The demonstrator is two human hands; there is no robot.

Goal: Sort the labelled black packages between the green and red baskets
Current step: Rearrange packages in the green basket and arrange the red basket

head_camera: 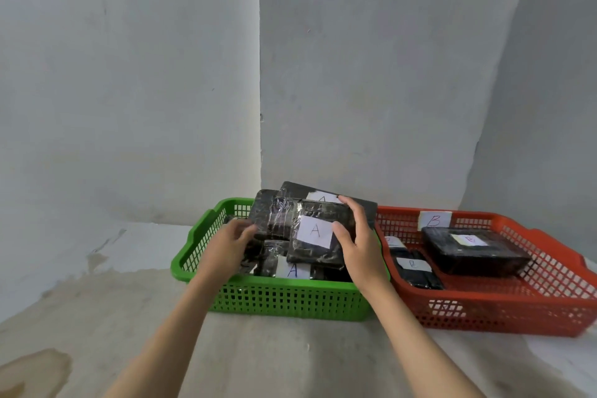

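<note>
both hands curl their fingers round a flat black plastic-wrapped package with a white "a" label, the left hand at its left end, the right hand at its right. it sits atop the heap in the green plastic lattice basket, apparently the "a" bin. beyond the right fingers, the red plastic lattice basket holds "b" packages.

Both forearms are bare, left hand and right hand ungloved.

Label on rear package half hidden behind right hand; small red-basket labels illegibly blurred
</note>
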